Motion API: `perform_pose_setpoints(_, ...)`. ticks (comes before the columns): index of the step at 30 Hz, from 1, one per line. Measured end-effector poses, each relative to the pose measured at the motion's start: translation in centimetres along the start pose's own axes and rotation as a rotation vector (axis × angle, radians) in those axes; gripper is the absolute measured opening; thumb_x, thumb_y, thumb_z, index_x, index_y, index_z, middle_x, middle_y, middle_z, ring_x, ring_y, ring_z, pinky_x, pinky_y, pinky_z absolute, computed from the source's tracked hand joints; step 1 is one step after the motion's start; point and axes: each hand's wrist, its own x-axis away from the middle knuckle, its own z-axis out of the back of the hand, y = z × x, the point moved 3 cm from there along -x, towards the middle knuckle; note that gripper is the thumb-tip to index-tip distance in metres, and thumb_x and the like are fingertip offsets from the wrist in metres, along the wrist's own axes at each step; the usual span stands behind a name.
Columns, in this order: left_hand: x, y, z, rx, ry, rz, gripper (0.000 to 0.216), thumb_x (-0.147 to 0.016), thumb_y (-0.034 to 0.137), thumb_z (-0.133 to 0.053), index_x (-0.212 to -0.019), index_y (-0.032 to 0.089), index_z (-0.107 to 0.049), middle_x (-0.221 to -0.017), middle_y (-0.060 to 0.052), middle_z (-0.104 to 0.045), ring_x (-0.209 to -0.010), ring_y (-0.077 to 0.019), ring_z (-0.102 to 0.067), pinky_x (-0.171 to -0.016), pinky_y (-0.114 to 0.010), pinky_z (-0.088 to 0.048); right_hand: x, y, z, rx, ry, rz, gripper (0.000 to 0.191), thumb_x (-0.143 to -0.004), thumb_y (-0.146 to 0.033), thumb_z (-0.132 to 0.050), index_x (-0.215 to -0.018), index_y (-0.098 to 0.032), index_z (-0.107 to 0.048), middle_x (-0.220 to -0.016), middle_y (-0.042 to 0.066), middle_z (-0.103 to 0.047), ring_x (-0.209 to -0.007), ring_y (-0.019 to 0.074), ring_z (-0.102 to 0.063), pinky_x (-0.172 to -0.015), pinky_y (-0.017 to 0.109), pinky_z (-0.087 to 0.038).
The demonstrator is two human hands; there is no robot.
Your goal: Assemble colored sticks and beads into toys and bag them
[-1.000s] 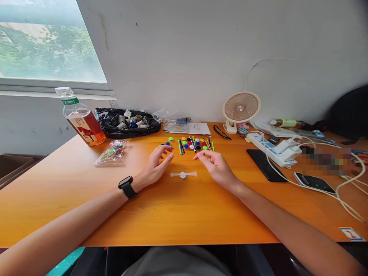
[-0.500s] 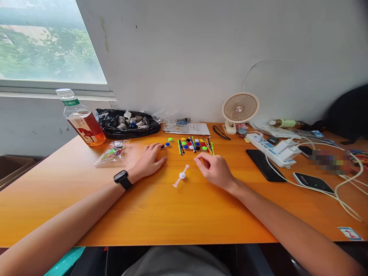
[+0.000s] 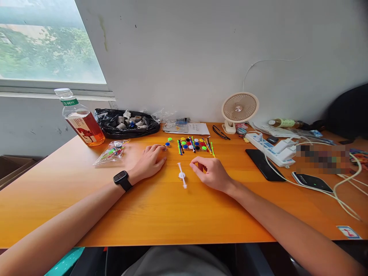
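A small white spinner (image 3: 181, 175), a disc on a thin white stick, lies on the orange table (image 3: 172, 214) between my hands. My left hand (image 3: 148, 161), with a black watch on its wrist, rests palm down, fingers stretched toward a blue cap (image 3: 167, 144). Just right of the spinner rests my right hand (image 3: 211, 172), its fingers loosely curled and its thumb near the forefinger, with nothing visible in them. Beyond both hands lies a cluster of coloured caps and sticks (image 3: 194, 145).
A tea bottle (image 3: 82, 120), a black bag of parts (image 3: 126, 122) and a clear packet (image 3: 110, 152) stand at the back left. A small fan (image 3: 239, 109), a power strip (image 3: 271, 147), two phones (image 3: 263, 164) and cables fill the right side.
The white spinner has turned from lying crosswise to pointing nearly away from me. My left hand went flat on the table toward the caps. My right hand drew in and curled.
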Motion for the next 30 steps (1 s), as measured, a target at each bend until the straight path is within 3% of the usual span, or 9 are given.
perform_pose_setpoints(8, -0.1, 0.5, 0.0, 0.038, -0.026, -0.07, 0.042, -0.102, 0.034, -0.055, -0.143, 0.026, -0.062, -0.145, -0.011, -0.064, -0.134, -0.0319, -0.056, -0.116, -0.052, -0.045, 0.1, -0.1, -0.2, -0.003, -0.016, 0.034, 0.022, -0.103, -0.036, -0.059, -0.099, -0.022, -0.075, -0.068, -0.001, -0.069, -0.06, 0.014, -0.059, -0.063, 0.027, -0.038)
perform_pose_setpoints(15, 0.0, 1.0, -0.2, -0.011, -0.171, -0.107, 0.053, -0.109, 0.039, -0.043, -0.161, 0.029, -0.048, -0.16, -0.008, -0.056, -0.144, -0.0336, -0.05, -0.12, -0.057, -0.038, 0.1, -0.3, -0.3, -0.062, -0.048, 0.086, 0.022, -0.105, -0.033, -0.056, -0.111, -0.022, -0.074, -0.089, 0.003, -0.078, -0.069, 0.0161, -0.064, -0.067, 0.029, -0.044)
perform_pose_setpoints(22, 0.2, 1.1, -0.2, -0.019, -0.106, -0.089, 0.056, -0.107, 0.04, -0.047, -0.162, 0.027, -0.043, -0.157, -0.014, -0.053, -0.139, -0.0346, -0.049, -0.118, -0.056, -0.041, 0.3, -0.4, -0.7, -0.093, -0.092, 0.142, 0.023, -0.106, -0.032, -0.054, -0.117, -0.022, -0.073, -0.106, 0.006, -0.08, -0.078, 0.0177, -0.068, -0.073, 0.031, -0.049)
perform_pose_setpoints(27, 0.1, 1.1, -0.1, -0.001, -0.1, -0.098, 0.041, -0.107, 0.039, -0.047, -0.145, 0.029, -0.058, -0.147, -0.011, -0.057, -0.135, -0.0329, -0.051, -0.117, -0.055, -0.042, 0.3, -0.3, -0.7, -0.086, -0.103, 0.132, 0.022, -0.106, -0.032, -0.055, -0.115, -0.022, -0.073, -0.103, 0.006, -0.08, -0.078, 0.0181, -0.068, -0.073, 0.031, -0.049)
perform_pose_setpoints(30, 0.0, 0.9, -0.4, -0.033, -0.135, -0.067, 0.048, -0.109, 0.045, -0.044, -0.152, 0.029, -0.056, -0.152, -0.012, -0.053, -0.14, -0.0351, -0.047, -0.12, -0.058, -0.039, 0.2, -0.3, -0.7, -0.086, -0.116, 0.128, 0.021, -0.106, -0.032, -0.056, -0.114, -0.022, -0.073, -0.102, 0.005, -0.08, -0.078, 0.0176, -0.068, -0.074, 0.031, -0.049)
